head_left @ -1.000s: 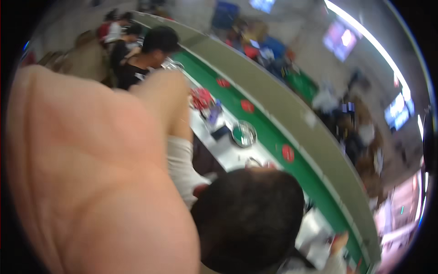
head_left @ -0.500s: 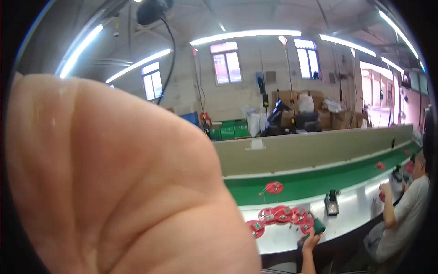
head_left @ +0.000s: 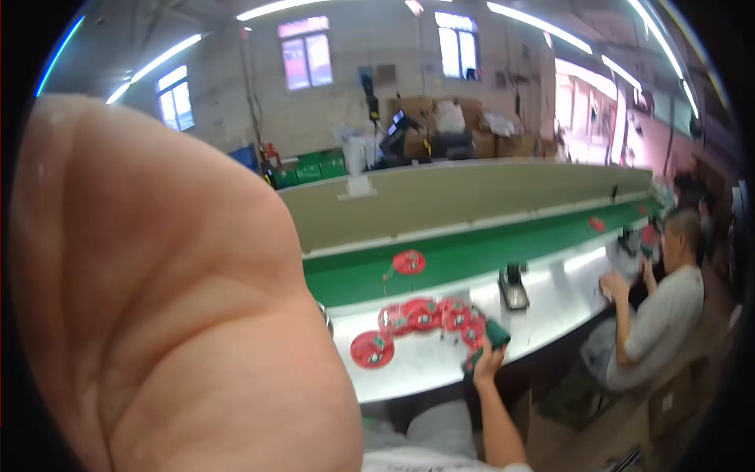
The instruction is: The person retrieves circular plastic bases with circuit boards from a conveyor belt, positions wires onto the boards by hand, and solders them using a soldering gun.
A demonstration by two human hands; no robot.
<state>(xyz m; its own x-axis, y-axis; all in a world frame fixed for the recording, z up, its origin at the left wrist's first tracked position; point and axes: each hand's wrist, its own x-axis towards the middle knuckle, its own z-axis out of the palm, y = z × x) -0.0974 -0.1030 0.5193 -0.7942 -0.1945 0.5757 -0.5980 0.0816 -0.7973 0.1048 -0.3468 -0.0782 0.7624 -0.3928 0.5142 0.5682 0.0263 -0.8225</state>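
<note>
My left hand fills the left side, very near the camera; its palm and wrist show, but the fingers are hidden beyond the rim. At the bench's near edge, my right hand grips a dark green cordless screwdriver. Just left of the tool, a curved row of overlapping red round discs with small circuit boards lies on the shiny work surface. One red disc sits at the row's near left end. A few small dark pieces lie beside the row.
A green conveyor belt runs behind the bench, carrying another red disc with wires. A long beige partition stands beyond it. A black fixture stands to the right. A seated co-worker works farther right.
The view has swung right and downward, so the bench sits farther left and higher, and my lap now shows. My left hand still blocks the left side; my right keeps the screwdriver.
</note>
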